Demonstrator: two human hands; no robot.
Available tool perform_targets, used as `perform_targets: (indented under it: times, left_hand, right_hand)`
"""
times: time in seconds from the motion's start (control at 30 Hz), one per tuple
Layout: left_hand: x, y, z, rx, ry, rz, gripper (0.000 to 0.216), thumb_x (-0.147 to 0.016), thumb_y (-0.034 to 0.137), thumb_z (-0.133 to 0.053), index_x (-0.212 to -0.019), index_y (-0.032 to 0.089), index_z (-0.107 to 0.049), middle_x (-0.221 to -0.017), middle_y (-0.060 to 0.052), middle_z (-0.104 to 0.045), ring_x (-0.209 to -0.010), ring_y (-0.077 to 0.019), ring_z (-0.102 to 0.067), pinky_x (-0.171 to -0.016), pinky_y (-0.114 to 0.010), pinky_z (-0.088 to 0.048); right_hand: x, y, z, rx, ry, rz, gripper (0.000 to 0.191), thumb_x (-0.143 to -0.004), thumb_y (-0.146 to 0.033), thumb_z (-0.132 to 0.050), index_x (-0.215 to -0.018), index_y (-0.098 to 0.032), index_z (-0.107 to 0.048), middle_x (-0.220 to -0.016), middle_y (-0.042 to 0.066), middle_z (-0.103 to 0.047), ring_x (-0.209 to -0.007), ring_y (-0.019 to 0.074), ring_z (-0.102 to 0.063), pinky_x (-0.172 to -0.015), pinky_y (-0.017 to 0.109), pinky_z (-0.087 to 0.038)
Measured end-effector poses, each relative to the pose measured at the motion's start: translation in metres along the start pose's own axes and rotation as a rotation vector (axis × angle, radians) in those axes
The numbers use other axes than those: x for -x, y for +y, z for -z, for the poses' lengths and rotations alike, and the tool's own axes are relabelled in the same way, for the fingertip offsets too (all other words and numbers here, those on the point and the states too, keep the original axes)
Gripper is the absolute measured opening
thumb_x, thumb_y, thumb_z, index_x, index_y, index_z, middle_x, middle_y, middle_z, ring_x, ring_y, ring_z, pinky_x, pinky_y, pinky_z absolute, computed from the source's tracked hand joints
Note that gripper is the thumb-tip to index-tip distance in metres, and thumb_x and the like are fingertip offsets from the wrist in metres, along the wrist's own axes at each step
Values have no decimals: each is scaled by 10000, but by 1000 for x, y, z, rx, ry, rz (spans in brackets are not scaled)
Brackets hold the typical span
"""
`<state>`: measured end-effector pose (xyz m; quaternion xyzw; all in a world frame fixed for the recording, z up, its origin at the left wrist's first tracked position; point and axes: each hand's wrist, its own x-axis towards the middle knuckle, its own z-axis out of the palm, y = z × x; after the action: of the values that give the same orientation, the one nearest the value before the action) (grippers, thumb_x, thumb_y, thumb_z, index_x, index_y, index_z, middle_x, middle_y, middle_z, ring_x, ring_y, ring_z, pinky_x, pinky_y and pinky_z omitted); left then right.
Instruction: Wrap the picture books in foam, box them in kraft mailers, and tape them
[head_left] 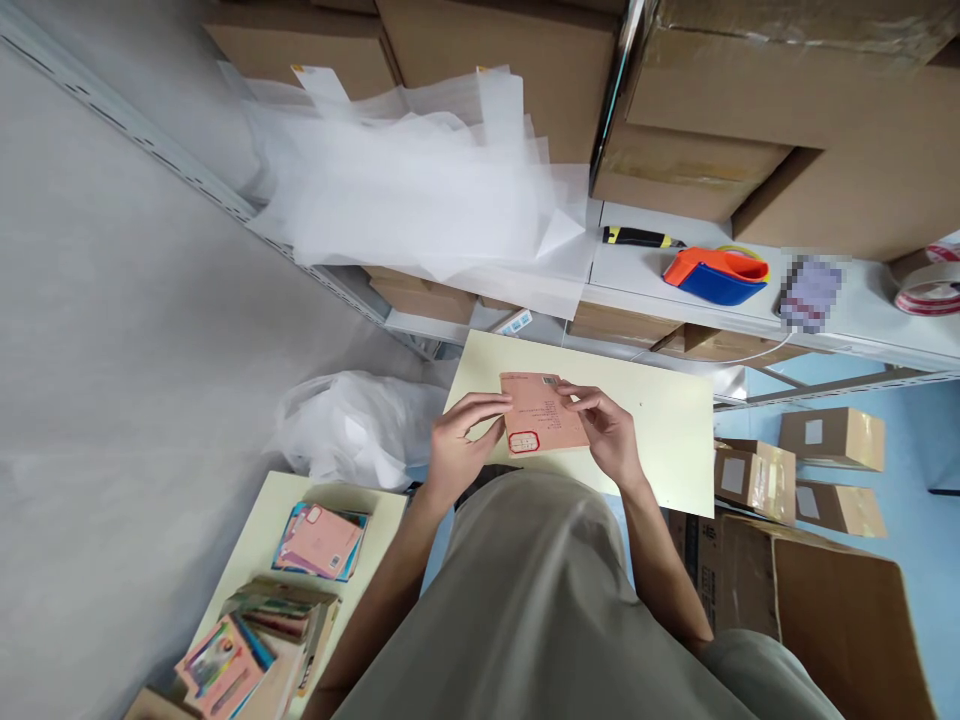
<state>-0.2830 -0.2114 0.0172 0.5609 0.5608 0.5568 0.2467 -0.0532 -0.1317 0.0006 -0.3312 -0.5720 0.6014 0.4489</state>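
Note:
Between my two hands is a thin pink book (541, 415), its cover carrying printed text, a barcode at the upper right and a red-framed box at the lower left. My left hand (463, 440) grips its left edge between thumb and fingers. At the right edge, the thumb and fingers of my right hand (606, 425) close on the upper corner. Beneath the book lies a pale yellow tabletop (667, 440). The book's underside is hidden.
Left of me, a second pale table (259, 535) bears stacked books (322, 540). Ahead, a shelf (637, 275) holds translucent plastic bags (420, 190), a utility knife (641, 237), a tape dispenser (716, 277) and a tape roll (930, 285). Cardboard boxes (832, 610) stand at right.

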Motion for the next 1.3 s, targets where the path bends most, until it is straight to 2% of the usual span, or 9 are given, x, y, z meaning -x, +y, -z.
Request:
perform_targets:
  times: [0.13,0.23,0.33,0.5,0.67,0.8,0.93,1.13,1.3]
  left_hand:
    - [6,0,0,90,34,142,193,-1001,403,-788,-988,211,-773,-1096,-83,-832,-1071,-220,-813,-941,-359,-693]
    - [8,1,1,120,27,223,259,-993,441,-797,-905,206,-730,-961,-60,-812,-915,-197,-808,-845,-320,-674]
    - [9,1,4,115,-12,267,246,-1016,455,-765,-993,210,-772,-932,-46,-790,-784,-161,-758,-760,-287,-647]
    - [9,-5,10,107,-62,257,287,-1049,448,-695,-1177,222,-818,-1145,-93,-788,-851,-152,-739,-778,-271,-626]
    - [7,-7,10,165,-67,273,324,-957,438,-806,-1202,226,-824,-1089,-73,-782,-883,-164,-754,-836,-289,-631]
    - [5,-1,8,133,-26,351,388,-935,552,-821,-1087,195,-832,-929,-67,-803,-837,-189,-766,-784,-287,-627]
    - [3,8,4,121,16,446,477,-959,663,-752,-897,191,-794,-642,-17,-714,-592,-164,-694,-606,-272,-580]
    - [1,12,-1,104,72,490,500,-946,692,-748,-827,207,-768,-542,21,-635,-499,-135,-611,-529,-258,-530]
    - [7,0,2,94,91,532,537,-983,714,-688,-898,194,-788,-682,-30,-743,-620,-166,-713,-603,-263,-596]
  right_hand:
    - [1,-3,2,65,5,-30,243,-1011,-529,-787,-1064,-293,-774,-1213,71,-816,-1273,270,-751,-1143,468,-594]
    - [1,-1,1,127,70,-87,320,-981,-569,-809,-1095,-282,-725,-1050,61,-817,-1026,250,-781,-981,433,-641]
    - [1,1,-2,129,103,-98,332,-977,-578,-806,-1037,-276,-681,-947,33,-780,-871,211,-735,-856,377,-632]
    - [2,-2,0,177,26,-121,339,-1032,-591,-711,-1112,-271,-785,-1095,64,-810,-922,221,-728,-812,366,-627]
    - [3,-4,4,117,-45,-133,396,-1000,-607,-749,-1225,-285,-797,-1167,66,-822,-1019,243,-757,-906,397,-638]
    - [3,-7,0,100,-33,-164,398,-915,-607,-855,-1082,-252,-789,-909,38,-804,-817,218,-757,-827,384,-641]
    - [3,-13,-9,94,-1,-228,434,-958,-664,-788,-887,-241,-723,-618,-9,-696,-597,189,-677,-687,362,-621]
    - [-2,-15,-14,68,-16,-266,481,-948,-711,-775,-837,-251,-686,-599,-11,-686,-515,173,-626,-579,338,-569]
    - [-7,0,-9,99,-70,-276,539,-1036,-728,-632,-828,-237,-710,-764,51,-776,-567,175,-672,-526,317,-507]
